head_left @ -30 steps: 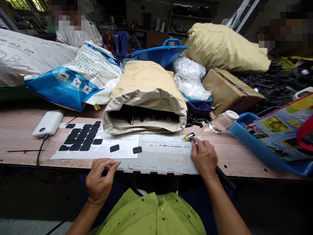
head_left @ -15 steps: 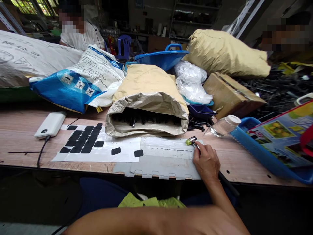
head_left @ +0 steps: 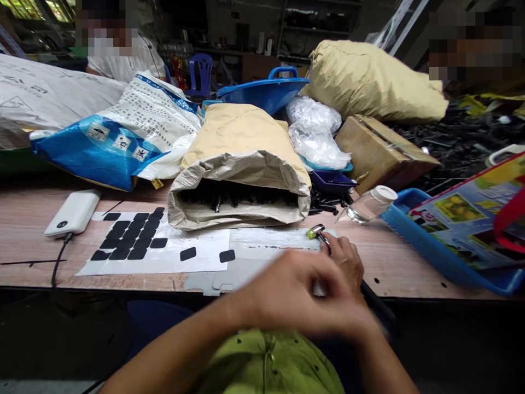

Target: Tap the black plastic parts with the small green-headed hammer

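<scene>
My right hand [head_left: 346, 257] rests on the table edge, closed around a small metal tool with a yellow-green tip [head_left: 314, 232]. My left hand [head_left: 295, 295] crosses in front of my body toward the right hand; it is smeared by motion and its fingers cannot be read. Under both hands lies a grey plastic panel [head_left: 209, 280] with notched edges. To the left, a white backing sheet [head_left: 164, 257] carries several black rectangular pads [head_left: 131, 241].
An open paper sack [head_left: 241, 169] holding black parts lies behind the panel. A white power bank [head_left: 73, 212] with a cable sits at left, a clear bottle [head_left: 369, 203] and blue tray [head_left: 443, 251] at right. Other people sit beyond the piled sacks.
My left hand left the table edge near the white sheet and swept right across my body to the right hand. The right hand and its tool stayed put.
</scene>
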Available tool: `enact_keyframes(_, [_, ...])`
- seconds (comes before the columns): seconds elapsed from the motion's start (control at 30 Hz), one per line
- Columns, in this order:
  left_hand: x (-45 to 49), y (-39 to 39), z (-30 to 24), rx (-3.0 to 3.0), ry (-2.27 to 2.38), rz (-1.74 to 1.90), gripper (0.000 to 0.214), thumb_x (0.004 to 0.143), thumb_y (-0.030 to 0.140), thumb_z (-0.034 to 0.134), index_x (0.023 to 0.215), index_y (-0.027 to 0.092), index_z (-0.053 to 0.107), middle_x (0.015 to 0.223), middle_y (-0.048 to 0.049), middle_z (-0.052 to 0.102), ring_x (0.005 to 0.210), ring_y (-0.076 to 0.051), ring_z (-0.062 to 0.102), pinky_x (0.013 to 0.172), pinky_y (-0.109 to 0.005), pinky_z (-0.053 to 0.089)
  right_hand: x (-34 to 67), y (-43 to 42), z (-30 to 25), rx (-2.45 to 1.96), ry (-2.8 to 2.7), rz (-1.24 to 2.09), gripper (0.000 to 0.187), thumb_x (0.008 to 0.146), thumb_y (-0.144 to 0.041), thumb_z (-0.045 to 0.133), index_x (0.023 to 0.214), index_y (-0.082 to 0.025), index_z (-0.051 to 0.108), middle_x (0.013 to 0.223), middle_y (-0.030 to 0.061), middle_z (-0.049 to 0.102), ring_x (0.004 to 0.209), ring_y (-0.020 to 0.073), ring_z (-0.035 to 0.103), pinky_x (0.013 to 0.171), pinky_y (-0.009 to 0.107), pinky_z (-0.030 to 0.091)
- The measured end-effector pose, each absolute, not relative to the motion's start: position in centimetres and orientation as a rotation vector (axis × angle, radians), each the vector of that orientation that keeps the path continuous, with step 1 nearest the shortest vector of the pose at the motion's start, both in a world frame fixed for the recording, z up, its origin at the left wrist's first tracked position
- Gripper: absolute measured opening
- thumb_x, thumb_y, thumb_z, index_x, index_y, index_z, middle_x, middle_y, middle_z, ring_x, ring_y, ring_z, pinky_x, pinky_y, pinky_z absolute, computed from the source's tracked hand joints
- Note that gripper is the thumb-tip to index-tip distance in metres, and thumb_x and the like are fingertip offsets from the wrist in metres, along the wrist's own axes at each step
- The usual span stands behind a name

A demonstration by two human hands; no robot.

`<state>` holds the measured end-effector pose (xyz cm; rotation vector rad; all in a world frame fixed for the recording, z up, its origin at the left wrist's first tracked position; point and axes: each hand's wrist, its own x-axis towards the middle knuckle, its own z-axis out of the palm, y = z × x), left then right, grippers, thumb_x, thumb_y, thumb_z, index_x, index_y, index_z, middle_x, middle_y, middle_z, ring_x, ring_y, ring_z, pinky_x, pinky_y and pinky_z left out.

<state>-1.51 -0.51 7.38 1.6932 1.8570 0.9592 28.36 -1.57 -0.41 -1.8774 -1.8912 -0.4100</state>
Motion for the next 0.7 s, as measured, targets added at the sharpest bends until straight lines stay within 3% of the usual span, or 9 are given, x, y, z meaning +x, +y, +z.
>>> enact_keyframes(0.17, [-4.4, 4.8, 6.7, 1.648, 2.318, 0.984, 0.029, 0.084, 0.048, 0.069, 0.089, 0.020, 0.072, 0.100, -0.0124, 0.070, 0.096, -0.030, 0.065, 0.082, -0.040, 0.050, 28.2, -1.6, -0.3, -1.889, -1.889, -0.426, 0.032, 0.097, -0.027, 0.050, 0.123, -0.023, 0.068, 0.095, 0.0072, 0.061, 0.089, 0.0219, 0.050, 0.078, 0.032, 0.036])
enact_keyframes(0.3, [-7.4, 7.6, 5.1, 1.415, 2.556, 0.713, 0.039, 0.075, 0.056, 0.076, 0.089, 0.019, 0.074, 0.100, -0.0190, 0.073, 0.095, -0.038, 0.068, 0.078, -0.046, 0.050, 28.1, -1.6, -0.1, -1.889, -1.891, -0.397, 0.032, 0.097, -0.026, 0.050, 0.123, -0.023, 0.067, 0.097, 0.0072, 0.062, 0.090, 0.0219, 0.051, 0.078, 0.032, 0.036])
enact_keyframes(0.43, [-8.5, 7.3, 3.8, 1.385, 2.513, 0.639, 0.031, 0.074, 0.051, 0.076, 0.081, 0.021, 0.073, 0.092, -0.0159, 0.073, 0.089, -0.036, 0.068, 0.074, -0.043, 0.049, 28.1, -1.7, 0.1, -1.890, -1.885, -0.380, 0.031, 0.096, -0.026, 0.050, 0.122, -0.023, 0.067, 0.096, 0.0076, 0.061, 0.089, 0.0219, 0.050, 0.077, 0.033, 0.034])
enact_keyframes(0.57, [-7.6, 4.8, 3.9, 1.633, 2.513, 1.047, 0.023, 0.083, 0.044, 0.071, 0.081, 0.021, 0.068, 0.090, -0.0093, 0.071, 0.089, -0.029, 0.064, 0.078, -0.037, 0.046, 28.0, -1.7, 0.1, -1.900, -1.880, -0.378, 0.030, 0.097, -0.027, 0.050, 0.121, -0.023, 0.068, 0.097, 0.0074, 0.062, 0.089, 0.0216, 0.050, 0.077, 0.032, 0.034])
enact_keyframes(0.7, [-4.5, 1.1, 4.0, 2.021, 1.896, 1.224, 0.021, 0.087, 0.040, 0.072, 0.084, 0.021, 0.066, 0.087, -0.0037, 0.069, 0.086, -0.023, 0.059, 0.077, -0.033, 0.044, 28.0, -1.7, 0.0, -1.908, -1.876, -0.368, 0.031, 0.097, -0.026, 0.051, 0.122, -0.023, 0.067, 0.098, 0.0072, 0.062, 0.090, 0.0214, 0.050, 0.078, 0.032, 0.035])
